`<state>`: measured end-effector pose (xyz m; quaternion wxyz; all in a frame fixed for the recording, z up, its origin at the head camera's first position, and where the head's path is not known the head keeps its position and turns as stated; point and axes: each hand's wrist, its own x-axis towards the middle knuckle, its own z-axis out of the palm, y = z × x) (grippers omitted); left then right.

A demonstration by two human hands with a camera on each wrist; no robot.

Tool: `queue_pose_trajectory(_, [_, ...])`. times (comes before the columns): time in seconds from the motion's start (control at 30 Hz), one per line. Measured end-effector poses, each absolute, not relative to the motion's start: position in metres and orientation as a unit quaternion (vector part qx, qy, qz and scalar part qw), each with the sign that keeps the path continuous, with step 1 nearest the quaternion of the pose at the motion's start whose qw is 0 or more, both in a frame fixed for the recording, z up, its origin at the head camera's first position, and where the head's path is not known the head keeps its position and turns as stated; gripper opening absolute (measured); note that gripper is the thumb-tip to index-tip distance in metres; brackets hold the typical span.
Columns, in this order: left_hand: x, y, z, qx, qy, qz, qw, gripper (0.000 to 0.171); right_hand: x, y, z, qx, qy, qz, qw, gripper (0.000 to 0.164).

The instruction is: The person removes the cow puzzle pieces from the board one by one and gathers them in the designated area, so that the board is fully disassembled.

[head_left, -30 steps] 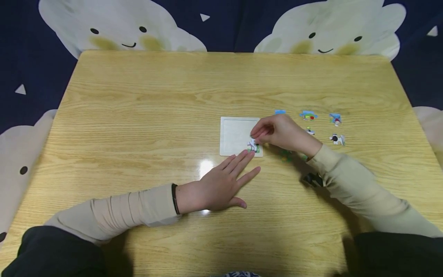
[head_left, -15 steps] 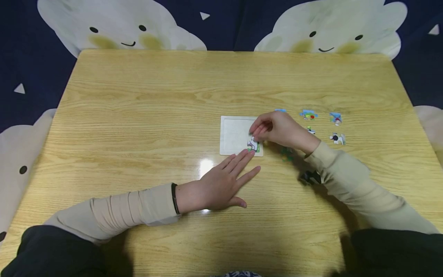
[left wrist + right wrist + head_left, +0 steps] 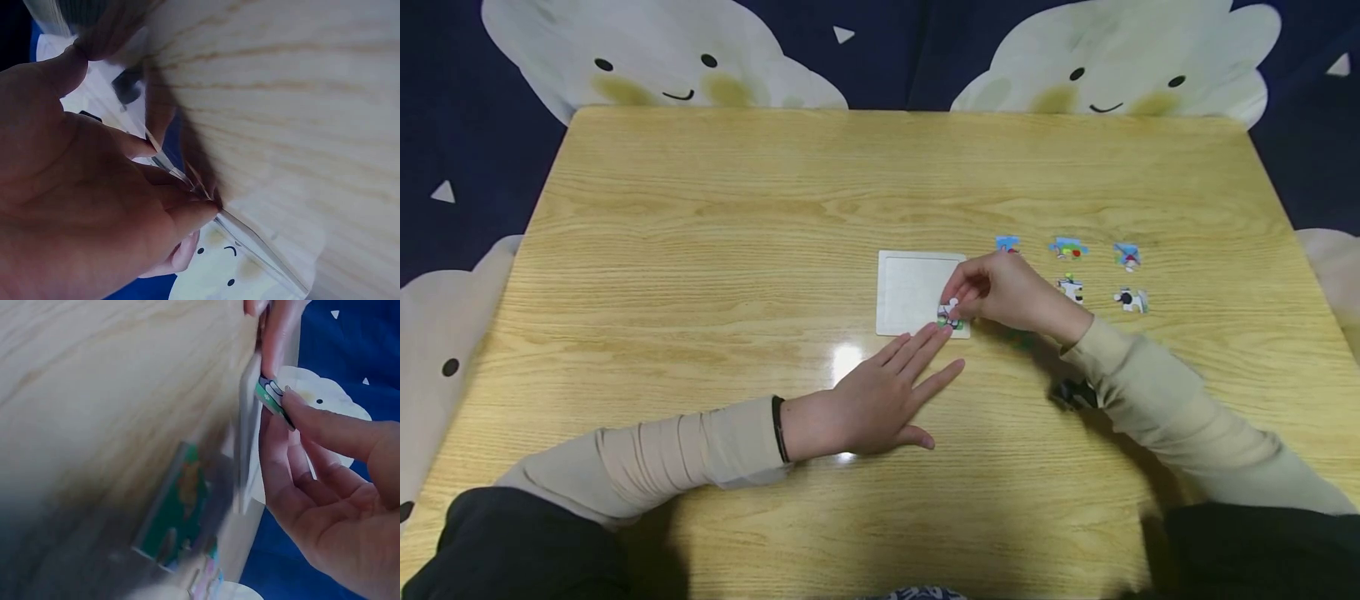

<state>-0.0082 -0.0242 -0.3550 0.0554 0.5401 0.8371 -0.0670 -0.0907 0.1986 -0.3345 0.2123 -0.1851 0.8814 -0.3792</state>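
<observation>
In the head view a small white puzzle board (image 3: 910,287) with a raised border lies right of the table's middle. My right hand (image 3: 1011,292) pinches a puzzle piece (image 3: 948,320) at the board's near right corner. That piece shows white and green; the right wrist view has it tilted between thumb and fingers over the board's edge, with its green side visible. My left hand (image 3: 876,404) lies flat with fingers spread, its longest fingertips at the board's near edge, close to the piece. Whether those fingertips touch the piece cannot be told.
Several loose puzzle pieces, one with a red spot (image 3: 1070,247), another black and white (image 3: 1131,300), lie right of the board. A green piece (image 3: 175,509) is near the right wrist. Patterned cloth (image 3: 910,50) borders the wooden table (image 3: 715,208).
My right hand has shifted slightly, turning the piece within its pinch at the board's corner. More of the loose pieces behind that hand now show. My left hand has stayed in place.
</observation>
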Motion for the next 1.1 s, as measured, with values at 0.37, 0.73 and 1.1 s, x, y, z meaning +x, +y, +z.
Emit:
queue_pose_trajectory(0.37, [-0.008, -0.023, -0.355, 0.536, 0.838, -0.074, 0.069, 0.089, -0.083, 0.241, -0.321, -0.133, 0.900, -0.381, 0.168, 0.008])
queue_pose_trajectory(0.73, [-0.008, -0.022, -0.355, 0.533, 0.840, -0.063, 0.083, 0.090, -0.057, 0.322, -0.326, -0.101, 0.922, -0.344, 0.145, 0.010])
queue_pose_trajectory(1.1, [-0.008, -0.022, -0.354, 0.532, 0.841, -0.068, 0.077, 0.090, -0.032, 0.387, -0.333, -0.080, 0.935, -0.309, 0.156, 0.012])
